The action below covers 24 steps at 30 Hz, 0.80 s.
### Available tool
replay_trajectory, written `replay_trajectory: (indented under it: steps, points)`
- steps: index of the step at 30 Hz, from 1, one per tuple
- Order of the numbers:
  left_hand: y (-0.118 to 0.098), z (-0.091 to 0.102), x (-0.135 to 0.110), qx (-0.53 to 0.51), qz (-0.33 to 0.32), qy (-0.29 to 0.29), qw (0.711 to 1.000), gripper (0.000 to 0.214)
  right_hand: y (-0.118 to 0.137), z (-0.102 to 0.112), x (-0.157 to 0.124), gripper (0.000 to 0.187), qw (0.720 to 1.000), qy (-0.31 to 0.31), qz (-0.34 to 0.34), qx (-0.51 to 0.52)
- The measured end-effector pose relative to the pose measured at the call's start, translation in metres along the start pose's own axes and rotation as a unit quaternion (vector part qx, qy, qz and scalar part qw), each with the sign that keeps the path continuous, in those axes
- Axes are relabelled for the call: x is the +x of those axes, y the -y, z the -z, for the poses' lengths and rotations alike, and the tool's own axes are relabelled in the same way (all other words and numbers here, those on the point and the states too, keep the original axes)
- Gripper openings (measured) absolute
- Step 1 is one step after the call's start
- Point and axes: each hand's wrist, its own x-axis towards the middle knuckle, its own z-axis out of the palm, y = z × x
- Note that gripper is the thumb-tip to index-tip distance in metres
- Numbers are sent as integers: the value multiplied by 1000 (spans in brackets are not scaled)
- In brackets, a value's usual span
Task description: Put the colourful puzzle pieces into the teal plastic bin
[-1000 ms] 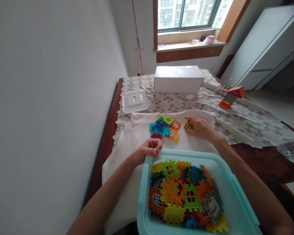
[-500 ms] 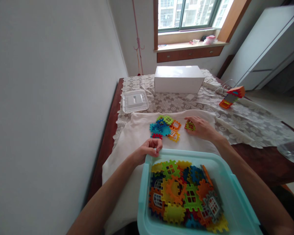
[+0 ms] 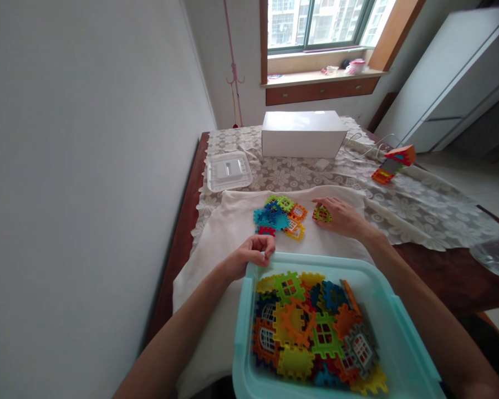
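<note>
My right hand (image 3: 341,215) rests over the white cloth (image 3: 216,244), its fingers closed on a small red and green toothed building block (image 3: 322,214) with a window grid. To its left lies a loose pile of toothed building panels (image 3: 278,220) in blue, green, orange, yellow and red. My left hand (image 3: 258,250) is curled shut at the far left corner of the turquoise plastic bin (image 3: 316,259), touching its rim. What its fingers enclose, if anything, is hidden. Inside the bin are many mixed toothed panels (image 3: 295,363), some with window grids.
A clear plastic lid (image 3: 229,170) lies on the lace tablecloth (image 3: 291,174) at left. Behind stands a white box (image 3: 303,136). An assembled block model (image 3: 394,164) sits at right beside a cable. A clear plastic container (image 3: 497,256) is near the right edge. A wall (image 3: 87,166) borders the left.
Almost nothing differs. My right hand and the block have shifted very slightly left; my left hand and the bin hold still.
</note>
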Motion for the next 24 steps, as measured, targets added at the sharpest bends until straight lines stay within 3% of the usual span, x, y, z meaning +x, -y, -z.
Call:
replay_trajectory:
  steps: [24]
  points:
    - [1,3,3,4,-7,17,1000,29,-1,-2,0,57,1000,-8,10,8]
